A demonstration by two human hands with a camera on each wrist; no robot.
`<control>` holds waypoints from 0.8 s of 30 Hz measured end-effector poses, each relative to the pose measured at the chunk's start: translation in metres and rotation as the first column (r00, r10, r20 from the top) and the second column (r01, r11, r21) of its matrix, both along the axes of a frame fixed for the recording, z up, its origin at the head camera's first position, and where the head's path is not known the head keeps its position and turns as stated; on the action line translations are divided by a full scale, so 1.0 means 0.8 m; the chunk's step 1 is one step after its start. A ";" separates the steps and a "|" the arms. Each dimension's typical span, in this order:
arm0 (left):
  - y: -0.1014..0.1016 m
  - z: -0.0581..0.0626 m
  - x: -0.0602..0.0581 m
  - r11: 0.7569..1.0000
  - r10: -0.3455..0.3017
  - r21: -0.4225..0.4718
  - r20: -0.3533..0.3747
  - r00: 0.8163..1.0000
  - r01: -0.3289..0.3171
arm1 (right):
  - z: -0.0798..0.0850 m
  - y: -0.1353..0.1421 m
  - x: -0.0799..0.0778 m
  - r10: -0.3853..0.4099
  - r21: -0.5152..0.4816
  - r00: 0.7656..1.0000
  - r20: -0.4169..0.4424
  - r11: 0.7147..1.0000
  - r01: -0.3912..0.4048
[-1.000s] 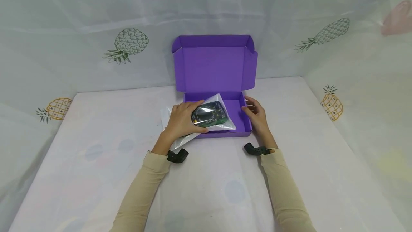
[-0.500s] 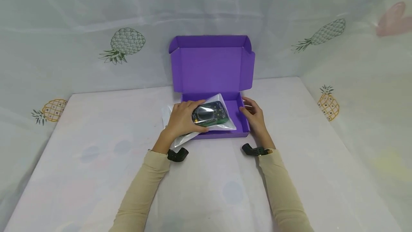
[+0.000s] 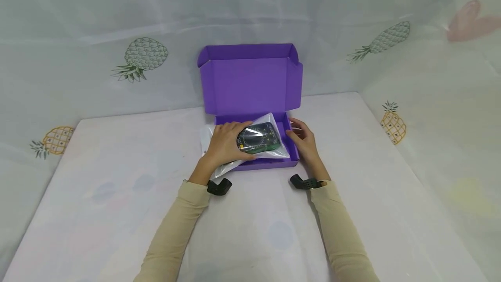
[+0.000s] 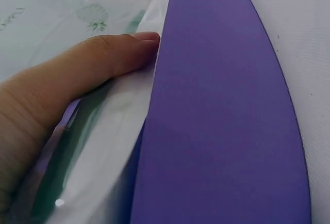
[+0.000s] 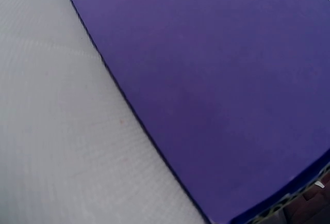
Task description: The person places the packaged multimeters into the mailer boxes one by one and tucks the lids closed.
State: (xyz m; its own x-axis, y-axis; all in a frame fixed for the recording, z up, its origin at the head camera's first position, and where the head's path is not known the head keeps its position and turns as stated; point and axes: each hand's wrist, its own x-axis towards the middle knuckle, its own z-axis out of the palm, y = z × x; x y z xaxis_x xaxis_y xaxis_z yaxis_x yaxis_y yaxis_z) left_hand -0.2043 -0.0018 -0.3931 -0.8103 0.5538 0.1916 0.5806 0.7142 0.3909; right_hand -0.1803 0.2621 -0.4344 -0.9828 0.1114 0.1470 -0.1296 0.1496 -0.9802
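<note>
A purple cardboard box [image 3: 250,84] stands on the table with its lid raised at the back. A clear plastic bag [image 3: 284,153] lies slanted over the left part of its tray. Inside the bag is a flat dark device [image 3: 258,137] with rounded corners, pale markings in a ring, a yellow spot and a green edge. My left hand [image 3: 227,143] spans the bagged device and grips it, thumb at the front and fingers at the back. The left wrist view shows the thumb [image 4: 103,56] at the box's front wall. My right hand [image 3: 307,142] holds the tray's right wall, thumb at the rim.
A pale cloth covers the table [image 3: 129,212]. Behind and at both sides hangs a pale curtain [image 3: 176,3] printed with pineapples. Each wrist wears a black camera mount, such as the left one [image 3: 220,187].
The scene has shifted left in the head view. Against the box, the left hand and bagged device sit slightly further right. The right hand keeps its place on the box wall.
</note>
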 end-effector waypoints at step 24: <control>0.023 -0.001 -0.020 0.993 -0.098 -0.061 0.035 0.995 0.100 | -0.003 0.001 -0.002 0.001 0.023 0.999 -0.038 1.000 0.000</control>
